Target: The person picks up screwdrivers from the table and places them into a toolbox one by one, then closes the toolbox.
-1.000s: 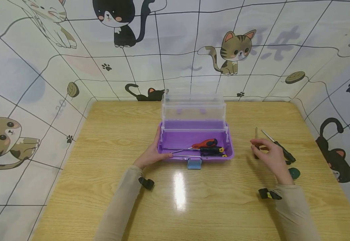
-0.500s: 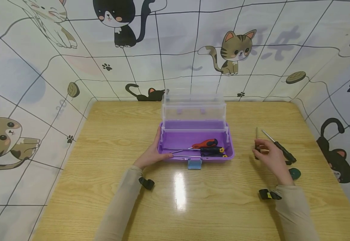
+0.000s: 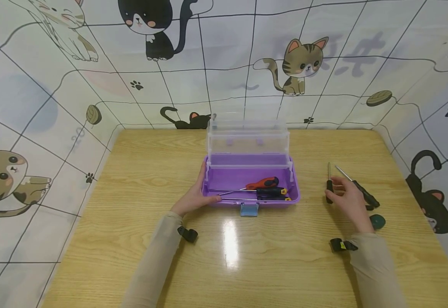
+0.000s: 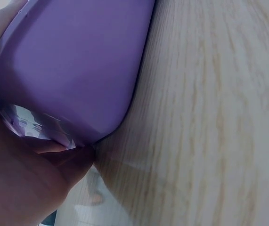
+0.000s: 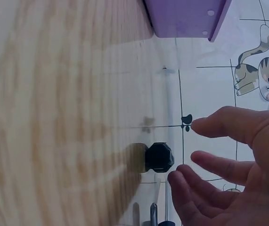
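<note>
My left hand grips the left end of a purple toolbox, thumb along its front rim; in the left wrist view the fingers lie against its side. The box's clear lid stands raised. Inside lie a red-handled screwdriver and black-handled screwdrivers with yellow ends. My right hand hovers beside a short black-handled screwdriver on the table. In the right wrist view, thumb and fingers are spread apart, with that screwdriver's black handle end near the fingertips.
To the right of the right hand lies another dark-handled screwdriver. A dark green round object sits behind the wrist, and a small black piece shows partly. Cat-printed cloth walls close in the wooden table at back and sides.
The right hand has shifted slightly rightward and down beside the short screwdriver's handle, which now shows more fully. The left hand and toolbox have stayed put.
</note>
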Demonstrator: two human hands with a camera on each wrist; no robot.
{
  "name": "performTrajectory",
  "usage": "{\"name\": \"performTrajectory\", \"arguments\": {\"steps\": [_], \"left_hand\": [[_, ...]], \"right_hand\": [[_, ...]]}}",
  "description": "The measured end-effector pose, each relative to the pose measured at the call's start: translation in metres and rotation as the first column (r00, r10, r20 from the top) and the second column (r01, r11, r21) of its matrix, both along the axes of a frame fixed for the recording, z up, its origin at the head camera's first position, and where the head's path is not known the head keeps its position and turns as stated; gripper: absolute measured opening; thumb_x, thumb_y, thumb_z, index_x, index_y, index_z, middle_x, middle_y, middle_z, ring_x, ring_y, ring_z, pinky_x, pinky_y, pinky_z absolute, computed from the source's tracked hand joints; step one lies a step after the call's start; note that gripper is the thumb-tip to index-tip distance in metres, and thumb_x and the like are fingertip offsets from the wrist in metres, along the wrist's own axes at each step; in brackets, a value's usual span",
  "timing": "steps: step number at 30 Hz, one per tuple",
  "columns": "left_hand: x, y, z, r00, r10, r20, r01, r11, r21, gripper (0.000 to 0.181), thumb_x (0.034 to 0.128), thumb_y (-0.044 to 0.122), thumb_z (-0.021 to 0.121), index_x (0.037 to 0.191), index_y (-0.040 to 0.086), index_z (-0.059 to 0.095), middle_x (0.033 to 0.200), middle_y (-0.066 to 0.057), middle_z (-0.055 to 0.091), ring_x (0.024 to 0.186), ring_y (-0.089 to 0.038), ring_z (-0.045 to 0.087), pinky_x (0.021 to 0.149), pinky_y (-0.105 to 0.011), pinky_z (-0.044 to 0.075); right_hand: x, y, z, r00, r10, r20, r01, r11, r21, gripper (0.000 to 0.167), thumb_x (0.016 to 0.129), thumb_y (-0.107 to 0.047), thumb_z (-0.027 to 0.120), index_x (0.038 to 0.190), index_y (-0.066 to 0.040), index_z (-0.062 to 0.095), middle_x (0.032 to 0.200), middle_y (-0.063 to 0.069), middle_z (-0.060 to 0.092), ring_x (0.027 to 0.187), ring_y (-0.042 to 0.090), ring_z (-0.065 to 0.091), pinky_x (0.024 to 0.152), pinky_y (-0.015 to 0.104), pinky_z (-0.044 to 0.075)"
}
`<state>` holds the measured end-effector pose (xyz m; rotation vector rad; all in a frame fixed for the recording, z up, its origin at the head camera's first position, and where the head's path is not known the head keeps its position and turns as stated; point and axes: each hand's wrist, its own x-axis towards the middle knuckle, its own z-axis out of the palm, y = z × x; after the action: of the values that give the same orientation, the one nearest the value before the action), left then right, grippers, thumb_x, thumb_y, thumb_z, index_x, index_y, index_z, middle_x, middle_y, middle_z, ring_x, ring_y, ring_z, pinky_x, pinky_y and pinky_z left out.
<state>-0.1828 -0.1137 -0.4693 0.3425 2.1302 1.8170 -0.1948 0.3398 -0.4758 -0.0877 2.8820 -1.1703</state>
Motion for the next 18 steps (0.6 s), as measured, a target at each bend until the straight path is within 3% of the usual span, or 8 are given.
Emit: {"name": "performTrajectory", "arguments": {"steps": [10, 18], "left_hand": [[-0.0003, -0.0005, -0.0022, 1.000, -0.014, -0.017, 0.015, 1.000, 0.024, 0.124, 0.0783, 0.004, 0.077, 0.151, 0.031, -0.020, 0.159, -0.002, -0.017, 0.145, -0.025, -0.005, 0.114, -0.050, 0.003], [-0.0002, -0.0011, -0.0021, 1.000, -0.013, -0.016, 0.013, 1.000, 0.024, 0.125, 0.0778, 0.006, 0.078, 0.151, 0.031, -0.019, 0.159, -0.003, -0.018, 0.145, -0.027, -0.006, 0.114, -0.052, 0.002]], "right_hand": [[-0.0044, 0.0004, -0.0042, 0.998, -0.010, 0.064, 0.008, 1.000, 0.029, 0.055, 0.093, -0.009, 0.062, 0.136, 0.015, 0.039, 0.120, 0.037, 0.048, 0.105, 0.051, 0.050, 0.085, 0.059, 0.044], [-0.0079, -0.0029, -0.0042, 0.993, -0.067, 0.102, 0.061, 0.996, 0.065, 0.055, 0.091, -0.010, 0.063, 0.135, 0.015, 0.040, 0.119, 0.034, 0.050, 0.104, 0.047, 0.051, 0.080, 0.056, 0.047]]}}
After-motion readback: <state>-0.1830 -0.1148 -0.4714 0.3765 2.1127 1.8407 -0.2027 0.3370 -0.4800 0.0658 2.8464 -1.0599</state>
